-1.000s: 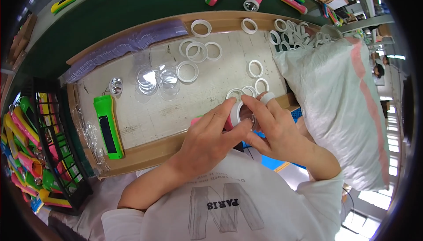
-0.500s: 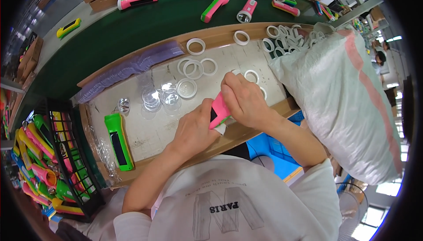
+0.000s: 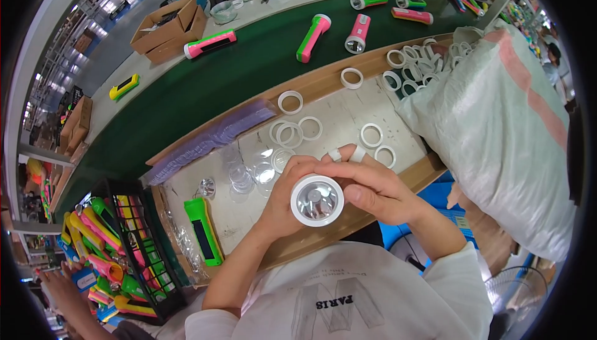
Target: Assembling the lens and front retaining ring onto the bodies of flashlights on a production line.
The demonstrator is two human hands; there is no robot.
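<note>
My left hand is grasping a flashlight, its white-rimmed lens facing up toward me, above the near edge of a cardboard-sided tray. My right hand is curving around its far right side; I cannot tell whether it is gripping. White rings are lying beyond.

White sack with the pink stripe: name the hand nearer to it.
Right. The right hand is left of the sack, apart from it; the left hand is farther left, holding the white-rimmed flashlight.
</note>
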